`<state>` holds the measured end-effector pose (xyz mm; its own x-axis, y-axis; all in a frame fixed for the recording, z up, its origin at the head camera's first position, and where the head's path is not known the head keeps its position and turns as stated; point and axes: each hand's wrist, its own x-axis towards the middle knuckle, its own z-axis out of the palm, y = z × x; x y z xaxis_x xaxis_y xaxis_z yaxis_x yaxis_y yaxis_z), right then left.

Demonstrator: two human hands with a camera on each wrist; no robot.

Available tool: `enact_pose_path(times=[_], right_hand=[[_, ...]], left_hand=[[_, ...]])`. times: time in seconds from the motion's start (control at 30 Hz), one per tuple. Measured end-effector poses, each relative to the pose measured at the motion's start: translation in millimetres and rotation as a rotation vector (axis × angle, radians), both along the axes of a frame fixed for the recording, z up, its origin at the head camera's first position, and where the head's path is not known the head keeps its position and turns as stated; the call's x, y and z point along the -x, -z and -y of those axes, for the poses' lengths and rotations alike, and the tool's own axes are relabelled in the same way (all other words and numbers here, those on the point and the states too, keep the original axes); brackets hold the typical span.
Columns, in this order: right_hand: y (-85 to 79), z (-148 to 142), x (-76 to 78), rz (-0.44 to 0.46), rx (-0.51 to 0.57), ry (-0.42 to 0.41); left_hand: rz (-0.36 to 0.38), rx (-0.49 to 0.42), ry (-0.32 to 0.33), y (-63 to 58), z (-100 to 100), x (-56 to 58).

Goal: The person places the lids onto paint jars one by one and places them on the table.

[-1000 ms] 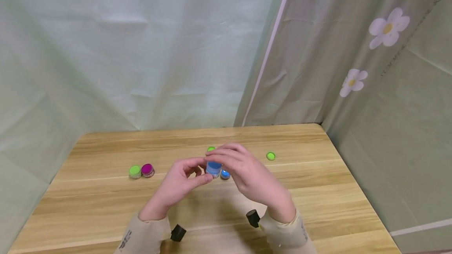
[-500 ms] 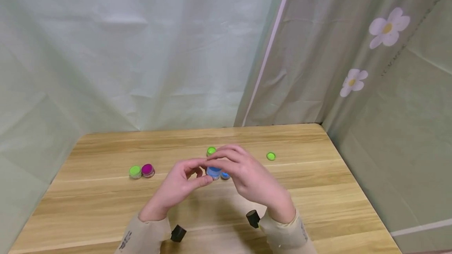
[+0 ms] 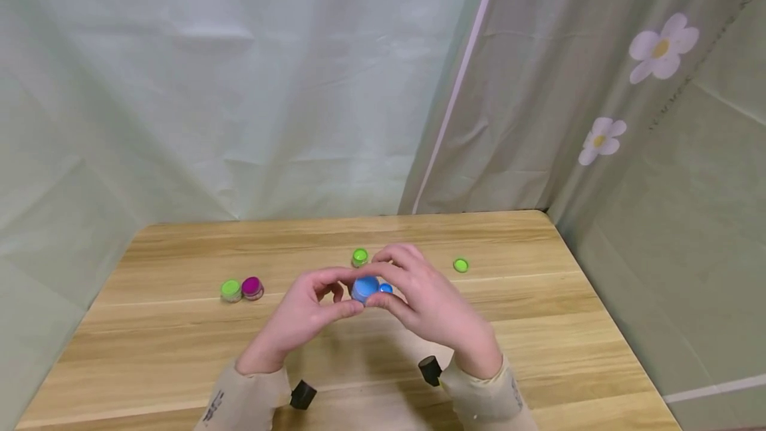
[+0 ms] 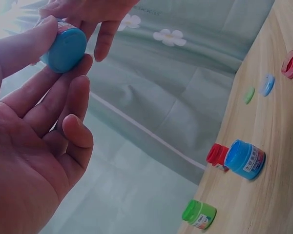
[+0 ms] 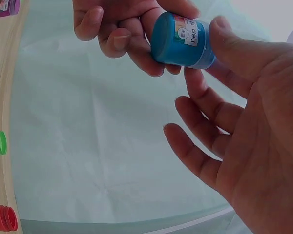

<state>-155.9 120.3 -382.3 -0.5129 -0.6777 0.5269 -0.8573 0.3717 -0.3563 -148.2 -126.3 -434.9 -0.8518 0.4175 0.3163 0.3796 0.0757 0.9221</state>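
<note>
In the head view both hands meet over the table around a small light blue paint jar [image 3: 366, 287]. My left hand [image 3: 311, 301] pinches it between thumb and fingers from the left. From the other side my right hand [image 3: 427, 298] grips the jar's other end, its thumb and index finger at the translucent cap end in the right wrist view. There the paint jar [image 5: 178, 39] lies sideways, its label showing. The left wrist view shows the rounded blue end of the paint jar [image 4: 68, 50]. The other right fingers are spread loosely.
An uncapped green jar [image 3: 360, 257] stands behind the hands, a blue jar [image 4: 245, 159] and a red jar [image 4: 218, 156] nearby. Green, blue and red lids [image 4: 291, 64] lie to the right. A capped green jar [image 3: 231, 290] and a purple jar [image 3: 253, 288] sit left.
My right hand has shifted its hold: its thumb now shows at the jar's near side and its fingers have lifted off the top, uncovering more of the jar. The left hand stays nearly still.
</note>
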Motion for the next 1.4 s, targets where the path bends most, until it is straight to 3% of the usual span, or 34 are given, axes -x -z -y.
enact_pose_path(times=[0.37,0.53,0.8,1.1,1.4], right_hand=[[1.3,3.7,-2.5,0.067,-0.001,0.133],[1.4,3.0,-2.2,0.080,-0.017,0.154],[-0.5,0.1,1.3,-0.031,0.012,0.072],[-1.9,-0.1,5.5,-0.125,0.005,-0.064],[-0.7,2.7,5.7,-0.157,0.009,-0.097]], left_hand=[[0.001,-0.006,0.007,0.6,-2.2,-1.4],[0.001,-0.009,0.000,0.8,-1.0,-1.1],[0.020,-0.013,-0.035,-0.5,0.3,0.0],[0.016,-0.030,-0.024,-1.3,0.6,-0.2],[0.009,-0.027,-0.009,-0.7,0.9,0.5]])
